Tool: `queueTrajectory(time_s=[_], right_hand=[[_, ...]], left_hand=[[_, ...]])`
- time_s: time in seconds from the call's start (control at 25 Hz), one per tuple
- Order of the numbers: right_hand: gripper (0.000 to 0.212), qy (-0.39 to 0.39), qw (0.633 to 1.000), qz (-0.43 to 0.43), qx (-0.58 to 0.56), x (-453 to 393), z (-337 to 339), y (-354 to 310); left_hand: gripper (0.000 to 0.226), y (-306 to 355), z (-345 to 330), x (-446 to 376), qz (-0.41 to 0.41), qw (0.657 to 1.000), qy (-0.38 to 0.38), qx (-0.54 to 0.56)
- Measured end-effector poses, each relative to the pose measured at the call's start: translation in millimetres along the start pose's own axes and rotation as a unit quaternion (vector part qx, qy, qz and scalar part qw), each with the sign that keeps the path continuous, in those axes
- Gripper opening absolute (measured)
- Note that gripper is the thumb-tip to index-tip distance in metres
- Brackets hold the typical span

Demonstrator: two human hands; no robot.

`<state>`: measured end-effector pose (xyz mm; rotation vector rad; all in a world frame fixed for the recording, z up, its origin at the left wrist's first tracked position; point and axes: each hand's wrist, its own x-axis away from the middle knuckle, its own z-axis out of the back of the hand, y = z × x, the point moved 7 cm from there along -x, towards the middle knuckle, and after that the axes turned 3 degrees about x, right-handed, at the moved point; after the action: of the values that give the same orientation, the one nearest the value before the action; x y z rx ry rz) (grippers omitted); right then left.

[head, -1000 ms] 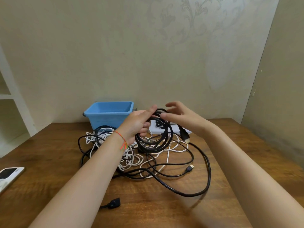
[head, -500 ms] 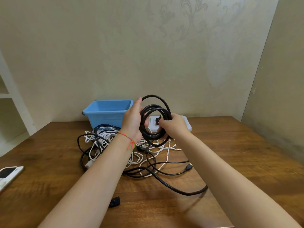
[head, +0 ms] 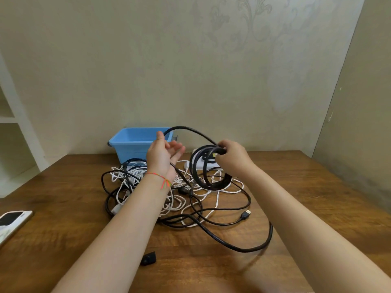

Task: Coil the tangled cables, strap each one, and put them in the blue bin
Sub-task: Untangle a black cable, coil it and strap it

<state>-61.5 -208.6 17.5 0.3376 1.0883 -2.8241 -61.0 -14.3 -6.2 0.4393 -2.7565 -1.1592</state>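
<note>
Two hands, right hand (head: 231, 154) gripping black coil (head: 208, 170)

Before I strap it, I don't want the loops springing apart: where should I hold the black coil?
Take the black coil at its top, where the loops bunch together, coming from the right side as the right hand does now. It hangs upright there, so one grip round that bunch holds every loop. The left hand guides the loose length.
</note>
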Motion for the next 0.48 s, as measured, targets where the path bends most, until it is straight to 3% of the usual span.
queueTrajectory(time_s=[0.08, 0.2, 0.32, 0.48], right_hand=[[0.018, -0.004, 1.000, -0.014, -0.013, 1.4, 2.5, 8.9], [0.021, 0.002, 0.983, -0.076, -0.169, 0.3, 15.0, 20.0], [0.027, 0.026, 0.954, -0.115, -0.277, -1.3, 23.2, 22.7], [0.023, -0.019, 0.977, -0.017, -0.213, 2.4, 23.4, 0.2]], left_hand=[[0.044, 7.7, 14.4, -9.4, 0.015, 0.998, 0.046, 0.027], [0.035, 6.1, 30.9, -14.0, 0.060, 0.996, 0.057, -0.042], [0.025, -10.9, 22.8, -1.1, 0.139, 0.979, -0.040, -0.141], [0.039, -16.2, 3.7, 15.4, 0.195, 0.936, -0.173, -0.235]])
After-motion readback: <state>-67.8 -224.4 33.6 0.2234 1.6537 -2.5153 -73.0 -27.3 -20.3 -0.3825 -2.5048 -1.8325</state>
